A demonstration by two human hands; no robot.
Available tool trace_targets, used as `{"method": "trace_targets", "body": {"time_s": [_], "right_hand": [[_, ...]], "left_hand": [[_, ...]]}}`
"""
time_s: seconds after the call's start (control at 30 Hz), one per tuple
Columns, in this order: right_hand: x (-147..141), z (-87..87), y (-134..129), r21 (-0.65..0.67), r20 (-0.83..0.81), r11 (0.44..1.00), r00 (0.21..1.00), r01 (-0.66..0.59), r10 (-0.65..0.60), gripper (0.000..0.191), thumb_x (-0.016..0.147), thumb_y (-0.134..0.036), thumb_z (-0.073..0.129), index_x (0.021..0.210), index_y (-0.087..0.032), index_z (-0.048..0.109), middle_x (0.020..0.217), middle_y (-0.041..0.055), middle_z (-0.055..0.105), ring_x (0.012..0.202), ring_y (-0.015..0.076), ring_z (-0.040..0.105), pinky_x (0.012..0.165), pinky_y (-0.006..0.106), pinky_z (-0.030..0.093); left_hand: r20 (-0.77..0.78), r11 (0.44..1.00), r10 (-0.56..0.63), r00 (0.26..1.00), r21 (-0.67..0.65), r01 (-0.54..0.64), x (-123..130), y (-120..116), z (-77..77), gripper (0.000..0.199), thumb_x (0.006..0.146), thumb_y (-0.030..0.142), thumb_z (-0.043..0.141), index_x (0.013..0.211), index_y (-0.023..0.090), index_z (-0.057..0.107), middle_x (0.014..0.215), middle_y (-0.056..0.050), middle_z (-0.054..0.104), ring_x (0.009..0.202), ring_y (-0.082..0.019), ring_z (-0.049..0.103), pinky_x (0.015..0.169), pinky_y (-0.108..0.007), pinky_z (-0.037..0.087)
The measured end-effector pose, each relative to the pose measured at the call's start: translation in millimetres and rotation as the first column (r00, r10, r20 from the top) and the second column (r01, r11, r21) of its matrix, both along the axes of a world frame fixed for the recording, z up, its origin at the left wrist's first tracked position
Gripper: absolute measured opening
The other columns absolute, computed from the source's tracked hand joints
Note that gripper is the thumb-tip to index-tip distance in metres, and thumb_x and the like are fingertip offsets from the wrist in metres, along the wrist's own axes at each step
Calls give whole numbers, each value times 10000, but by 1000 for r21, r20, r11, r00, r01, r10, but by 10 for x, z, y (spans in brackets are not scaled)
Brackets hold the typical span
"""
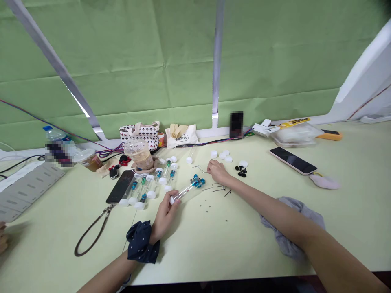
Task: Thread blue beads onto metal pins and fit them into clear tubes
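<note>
My left hand (167, 211) is wrapped round the white-capped end of a clear tube (185, 189), which slants up to the right. Blue balls (198, 181) lie at the tube's far end. My right hand (216, 171) is closed, with its fingertips at a thin metal pin (204, 171) over the table. Below it lie several loose metal pins (218, 187) and small grey discs (207, 211). Black round pieces (241, 171) and white caps (228, 159) are just beyond my right hand. Several capped tubes with blue or green pieces (143, 197) are left of my left hand.
A black phone (120, 187) with a wrist strap (91, 240) lies at left, near a plastic cup (139, 156). Another phone (293, 161) is at right, before a clear container (295, 135). Bags and cables line the back. Another person's fingers (3, 238) show at the left edge.
</note>
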State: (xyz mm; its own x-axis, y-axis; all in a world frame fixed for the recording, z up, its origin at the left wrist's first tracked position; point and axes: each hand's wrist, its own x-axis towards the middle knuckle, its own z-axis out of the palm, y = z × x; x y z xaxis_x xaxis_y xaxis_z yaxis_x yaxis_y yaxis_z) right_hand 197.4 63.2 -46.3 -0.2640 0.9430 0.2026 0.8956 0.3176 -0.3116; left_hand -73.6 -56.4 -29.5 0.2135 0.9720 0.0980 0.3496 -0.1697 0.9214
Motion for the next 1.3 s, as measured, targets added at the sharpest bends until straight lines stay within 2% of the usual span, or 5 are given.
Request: {"method": "trace_targets", "body": {"time_s": [0.17,0.53,0.83,1.07,1.3], "right_hand": [[-27,118,-98,44,103,999,995,-19,15,198,747,35,434,796,-143,507,946,109,531,906,218,442,710,319,291],[-36,573,-359,49,-398,865,784,-500,475,121,869,-187,437,776,-169,511,802,28,560,708,123,487,679,257,375],[-173,569,-471,-57,-843,839,477,-541,250,243,815,-391,551,869,-155,540,672,14,574,610,127,558,635,285,452],[242,410,-148,122,-189,969,964,213,-187,230,818,-198,516,1045,-169,540,1117,143,520,1006,255,491,839,396,361],[596,192,102,-7,219,860,840,510,-496,353,825,-240,513,1151,-116,457,1025,181,558,992,318,489,816,459,310]], "left_hand": [[-5,1000,16,1000,9,-16,-10,16,-25,338,858,416,466,1126,211,465,835,-19,573,736,-143,504,728,-278,395],[3,1000,15,1000,0,-15,-7,26,-6,332,856,418,470,1115,210,471,821,-21,569,729,-149,503,729,-284,393],[142,997,-74,987,-8,76,30,11,85,322,838,426,506,1067,201,515,989,-57,572,868,-176,503,797,-291,379],[258,995,-55,965,-65,74,-3,50,117,350,817,435,543,1066,192,513,1080,-78,583,994,-208,512,860,-320,393],[259,992,-68,964,-87,94,2,30,133,355,810,412,562,1076,183,505,1140,-86,570,1058,-220,499,921,-351,371]]}}
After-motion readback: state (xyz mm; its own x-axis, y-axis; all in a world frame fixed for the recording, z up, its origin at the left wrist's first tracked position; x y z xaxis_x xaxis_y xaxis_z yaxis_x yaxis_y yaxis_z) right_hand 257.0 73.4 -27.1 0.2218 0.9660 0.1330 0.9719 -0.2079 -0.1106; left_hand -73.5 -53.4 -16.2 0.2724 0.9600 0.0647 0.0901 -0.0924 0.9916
